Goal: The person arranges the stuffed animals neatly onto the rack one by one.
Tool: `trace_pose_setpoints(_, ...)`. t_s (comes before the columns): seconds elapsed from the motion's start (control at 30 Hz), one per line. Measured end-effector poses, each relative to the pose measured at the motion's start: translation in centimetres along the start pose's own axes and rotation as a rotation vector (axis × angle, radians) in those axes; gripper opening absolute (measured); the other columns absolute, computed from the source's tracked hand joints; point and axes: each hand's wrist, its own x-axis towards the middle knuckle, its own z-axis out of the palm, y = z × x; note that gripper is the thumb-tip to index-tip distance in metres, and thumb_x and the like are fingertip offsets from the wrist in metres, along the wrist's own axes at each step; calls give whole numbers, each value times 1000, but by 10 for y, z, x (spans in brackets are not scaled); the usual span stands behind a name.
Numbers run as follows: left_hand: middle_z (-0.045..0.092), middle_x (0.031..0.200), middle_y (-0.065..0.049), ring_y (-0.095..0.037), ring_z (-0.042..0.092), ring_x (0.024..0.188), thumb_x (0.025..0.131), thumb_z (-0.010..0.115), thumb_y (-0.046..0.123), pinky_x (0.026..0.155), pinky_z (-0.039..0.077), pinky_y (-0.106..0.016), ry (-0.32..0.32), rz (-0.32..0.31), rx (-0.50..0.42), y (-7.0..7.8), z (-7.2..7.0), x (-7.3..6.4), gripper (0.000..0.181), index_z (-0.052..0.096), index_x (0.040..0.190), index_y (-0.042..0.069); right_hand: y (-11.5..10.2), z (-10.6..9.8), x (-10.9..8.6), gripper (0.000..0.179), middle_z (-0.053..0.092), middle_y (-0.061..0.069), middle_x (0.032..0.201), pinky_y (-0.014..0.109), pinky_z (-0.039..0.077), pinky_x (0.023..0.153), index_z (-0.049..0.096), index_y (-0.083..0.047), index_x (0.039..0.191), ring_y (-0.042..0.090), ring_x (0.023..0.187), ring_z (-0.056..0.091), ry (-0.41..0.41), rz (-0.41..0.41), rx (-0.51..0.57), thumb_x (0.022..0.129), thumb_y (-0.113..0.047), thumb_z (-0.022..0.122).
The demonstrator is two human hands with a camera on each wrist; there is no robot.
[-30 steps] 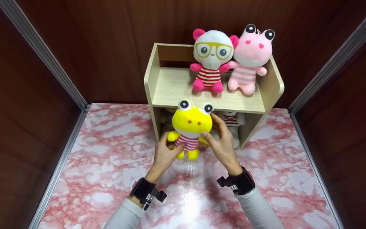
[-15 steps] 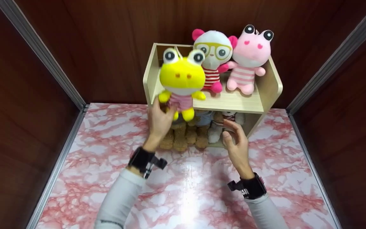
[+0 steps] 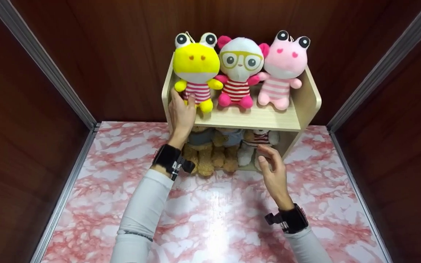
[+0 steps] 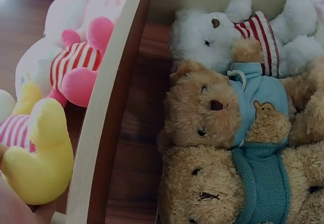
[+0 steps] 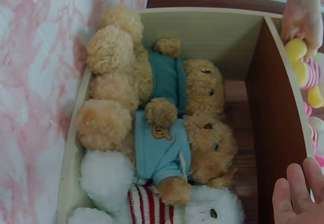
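Note:
My left hand [image 3: 182, 113] holds a yellow frog plush [image 3: 197, 60] by its lower body, thumb across the front of its pink-striped top. The frog sits upright at the left end of the upper shelf [image 3: 249, 119]. Beside it leans a pink-eared panda plush [image 3: 240, 65] with printed glasses, and a pink frog plush [image 3: 285, 62] sits at the right end. In front of the lower compartment my right hand [image 3: 275, 177] hovers with relaxed fingers, holding nothing. In the right wrist view, its fingertips show near the shelf board.
On the lower level sit a brown bear in a teal sweater [image 5: 167, 82], another in a light blue top [image 5: 157, 150] and a white bear [image 5: 215, 206] in red stripes. Dark wood-grain walls [image 3: 130, 58] enclose the pink marbled floor [image 3: 122, 175].
My left hand has raised the yellow frog from in front of the lower compartment onto the upper shelf's left end. The right hand has let go of it and moved right.

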Motion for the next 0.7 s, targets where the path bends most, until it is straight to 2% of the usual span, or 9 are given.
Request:
trace_pose_setpoints(0.27,55,142,-27,-36,55,130,108,50,17,109,45,-44,0,-89,112,-6,9,15,58,28,156,-8,5,0,-3,32,59,32,132,23,47,101,57,17,131,13,119,60,-7,-4,-39,101,6,55)
trace_pose_setpoints(0.47,51,147,-27,-37,51,136,111,46,24,115,40,-41,-16,-132,127,-10,14,21,62,22,159,-8,6,-1,-5,31,58,34,133,20,46,100,58,16,131,13,119,59,-11,1,-58,102,7,54)
trace_pose_setpoints(0.6,34,162,-26,-35,37,148,112,43,31,123,28,-37,-49,-156,129,-11,15,19,69,15,161,-9,6,-4,-8,31,58,31,133,20,45,100,58,15,132,14,120,57,-5,16,-72,103,6,54)
trace_pose_setpoints(0.7,24,167,-24,-33,30,152,111,44,34,125,22,-35,-69,-158,94,-12,12,12,72,14,162,-7,6,-8,-9,32,58,32,133,20,45,100,57,15,133,14,120,57,5,33,-72,103,6,54)
